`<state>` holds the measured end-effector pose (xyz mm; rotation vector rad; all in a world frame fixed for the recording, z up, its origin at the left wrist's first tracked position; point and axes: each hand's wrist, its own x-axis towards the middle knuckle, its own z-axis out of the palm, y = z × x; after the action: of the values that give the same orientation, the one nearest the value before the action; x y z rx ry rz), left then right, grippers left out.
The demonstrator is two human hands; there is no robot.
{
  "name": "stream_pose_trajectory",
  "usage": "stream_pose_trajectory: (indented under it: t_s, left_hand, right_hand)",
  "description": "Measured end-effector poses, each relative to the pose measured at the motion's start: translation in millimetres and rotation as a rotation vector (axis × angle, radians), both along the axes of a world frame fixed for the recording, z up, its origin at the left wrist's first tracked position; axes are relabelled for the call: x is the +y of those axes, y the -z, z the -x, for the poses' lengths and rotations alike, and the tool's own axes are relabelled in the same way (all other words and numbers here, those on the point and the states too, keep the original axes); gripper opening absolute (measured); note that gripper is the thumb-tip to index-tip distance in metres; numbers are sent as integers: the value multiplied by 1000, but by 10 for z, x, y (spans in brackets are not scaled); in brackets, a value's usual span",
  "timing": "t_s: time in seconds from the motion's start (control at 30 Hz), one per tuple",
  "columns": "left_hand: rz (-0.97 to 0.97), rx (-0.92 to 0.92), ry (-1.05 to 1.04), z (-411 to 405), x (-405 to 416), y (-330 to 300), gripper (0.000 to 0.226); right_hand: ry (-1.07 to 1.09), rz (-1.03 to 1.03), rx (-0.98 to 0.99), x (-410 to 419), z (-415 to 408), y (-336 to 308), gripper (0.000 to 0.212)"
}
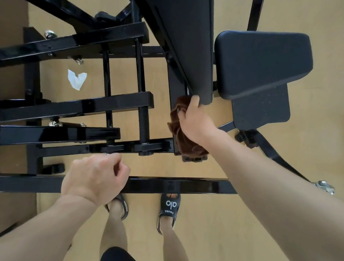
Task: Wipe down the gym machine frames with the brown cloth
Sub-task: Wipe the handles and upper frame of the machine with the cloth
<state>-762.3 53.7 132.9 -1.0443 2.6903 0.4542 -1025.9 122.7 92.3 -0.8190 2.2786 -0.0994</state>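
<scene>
A pale wooden floor (231, 223) runs under a black gym machine, seen from straight above. The brown cloth (179, 129) sits near the middle of the view, bunched against a dark upright part of the machine frame (77, 106), just below the lower tip of the long black back pad (186, 35). The right hand (193, 120) grips the cloth, fingers curled around it and the fingertips touching the pad's lower edge; the cloth's loose end hangs down over a small black bracket. To the right of the back pad lies the black seat pad (262, 61), with a flat perforated plate beneath it. The left hand (97, 177) is nearer and to the left, fingers curled into a loose fist and holding nothing, hovering over a low black crossbar (182, 185). Farther left, glossy black bars and two threaded rods cross the frame. A crumpled white scrap of paper (76, 79) lies on the floor between the bars. Below the crossbar, the person's two feet in black sandals (169, 207) stand on the floor.
</scene>
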Motion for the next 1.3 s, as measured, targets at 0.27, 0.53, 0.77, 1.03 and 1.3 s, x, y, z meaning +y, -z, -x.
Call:
stream_pose_trajectory:
  t_s: [0.27, 0.53, 0.77, 1.03, 1.3]
  left_hand:
    - [-24, -29, -3, 9, -5, -5, 37]
    - [-65, -17, -21, 6, -10, -26, 34]
    - [-77, -3, -41, 21, 3, -58, 35]
    - [-49, 0, -26, -16, -9, -13, 35]
    - [-94, 10, -38, 13, -9, -76, 35]
  right_hand:
    - [185, -71, -34, 327, -324, 20, 54]
    - [489, -95, -64, 149, -447, 15, 42]
    - [196, 14, 359, -22, -622, -26, 62]
    - [-141, 45, 369, -698, -734, -3, 75]
    - [-354, 142, 404, -99, -585, 3, 72]
